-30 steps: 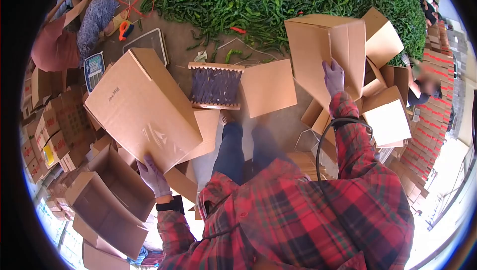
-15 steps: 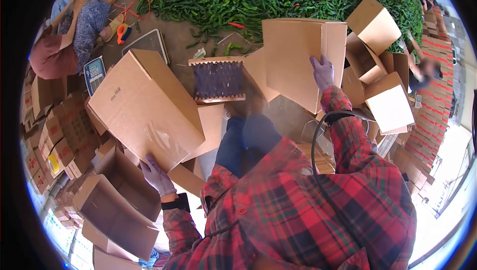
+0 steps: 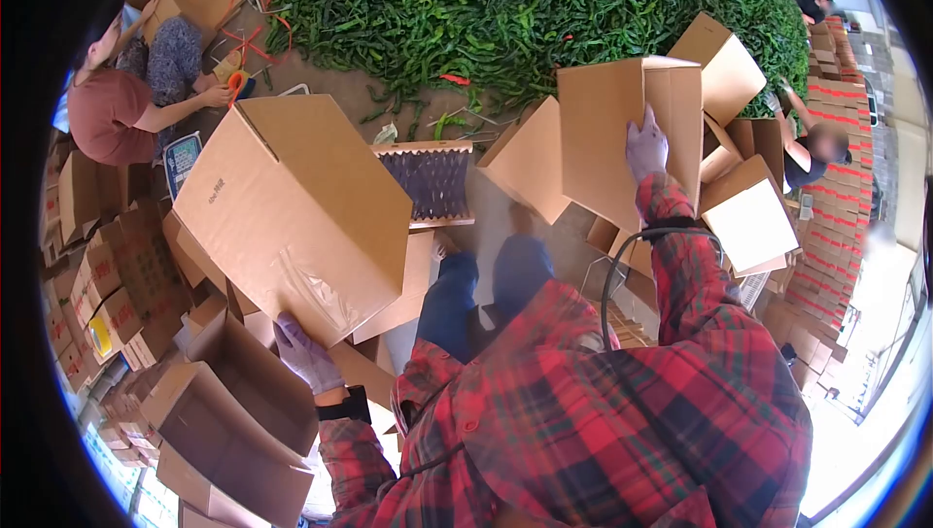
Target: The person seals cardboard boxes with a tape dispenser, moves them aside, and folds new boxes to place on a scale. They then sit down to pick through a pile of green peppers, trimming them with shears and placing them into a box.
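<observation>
My left hand (image 3: 306, 353), in a pale purple glove, grips the lower edge of a large cardboard box (image 3: 292, 207). This box is tilted, with a strip of shiny clear tape near its bottom corner. In my right hand (image 3: 646, 147), gloved alike, is a second cardboard box (image 3: 603, 130), gripped along its near side with the thumb and fingers partly hidden. Open flaps (image 3: 530, 161) spread out to the left of it. Between the two boxes lies a low crate (image 3: 428, 183) with a dark, zigzag-edged lining.
A big heap of green peppers (image 3: 505, 13) covers the far floor. Open boxes (image 3: 748, 203) stand at my right, more (image 3: 233, 411) at my lower left. One person (image 3: 121, 110) sits at the left, another (image 3: 826, 144) is at the right. A dark cable (image 3: 612, 280) loops by my right arm.
The box in my right hand has moved right, its flaps showing more. The left box now covers part of the crate. The person at the left has reached an arm toward an orange-handled tool.
</observation>
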A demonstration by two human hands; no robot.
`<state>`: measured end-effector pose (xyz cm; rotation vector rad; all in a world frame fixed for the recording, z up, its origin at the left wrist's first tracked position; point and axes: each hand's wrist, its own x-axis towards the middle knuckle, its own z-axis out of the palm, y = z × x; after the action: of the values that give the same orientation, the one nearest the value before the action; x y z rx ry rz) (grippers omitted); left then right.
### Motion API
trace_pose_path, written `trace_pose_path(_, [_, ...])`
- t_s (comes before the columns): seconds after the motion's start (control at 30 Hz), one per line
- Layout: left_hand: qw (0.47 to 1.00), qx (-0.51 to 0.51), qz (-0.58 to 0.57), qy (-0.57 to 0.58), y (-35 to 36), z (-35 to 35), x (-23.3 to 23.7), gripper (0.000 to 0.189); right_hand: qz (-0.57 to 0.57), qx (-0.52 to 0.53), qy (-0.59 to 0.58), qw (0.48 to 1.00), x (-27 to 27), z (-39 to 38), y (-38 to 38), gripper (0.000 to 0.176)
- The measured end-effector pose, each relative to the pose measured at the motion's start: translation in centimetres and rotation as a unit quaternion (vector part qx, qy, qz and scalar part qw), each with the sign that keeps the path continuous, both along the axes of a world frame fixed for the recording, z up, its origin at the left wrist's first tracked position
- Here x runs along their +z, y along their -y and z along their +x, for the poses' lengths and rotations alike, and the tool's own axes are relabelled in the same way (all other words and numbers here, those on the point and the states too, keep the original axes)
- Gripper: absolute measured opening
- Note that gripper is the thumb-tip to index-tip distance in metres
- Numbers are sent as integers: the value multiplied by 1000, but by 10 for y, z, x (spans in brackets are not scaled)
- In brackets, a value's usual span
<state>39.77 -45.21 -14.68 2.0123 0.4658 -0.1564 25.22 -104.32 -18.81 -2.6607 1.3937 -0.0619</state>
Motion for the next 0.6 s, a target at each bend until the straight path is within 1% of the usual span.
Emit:
trace_pose_path(0.07, [1000,-9,12,-10,6,7,4,51,15,-26,-83,996,9,25,15,53])
trace_pose_path(0.1, [1000,-6,14,-8,11,10,0,51,23,-36,-125,991,2,40,28,52])
trace_pose_path(0.13, [1000,-3,19,-9,14,13,-4,51,20,-40,-135,990,-18,45,44,43])
trace_pose_path(0.17, [1000,-3,25,-11,17,15,-11,51,3,-9,-167,986,-57,44,67,39])
trace_pose_path(0.2, [1000,7,27,-14,20,15,-19,51,-12,20,-200,979,-107,32,91,35])
trace_pose_path(0.27, [998,-11,51,-30,33,16,-23,51,15,-82,-190,978,-126,48,57,25])
trace_pose_path(0.3, [997,-18,60,-33,41,19,-29,51,-3,-110,-190,976,-160,46,46,25])
trace_pose_path(0.33, [996,-23,83,-21,43,19,-40,53,23,-167,-185,968,-194,46,36,25])
trace_pose_path(0.37, [992,-36,123,-18,40,17,-53,56,83,-204,-176,959,-226,44,29,27])
trace_pose_path(0.4, [991,-45,124,-28,48,21,-57,56,94,-243,-148,954,-266,46,21,28])
trace_pose_path(0.43, [990,-53,125,-36,59,25,-59,57,139,-289,-124,939,-280,63,9,43])
trace_pose_path(0.5, [994,-3,88,-63,64,27,-81,57,191,-294,-128,928,-366,80,11,67])
trace_pose_path(0.53, [990,-10,110,-85,62,26,-86,57,195,-338,-130,911,-396,91,6,73])
trace_pose_path(0.57, [981,-48,170,-84,56,24,-94,58,196,-383,-133,893,-420,107,1,80])
trace_pose_path(0.6, [951,-121,279,-60,53,20,-105,57,192,-431,-132,872,-437,118,1,88])
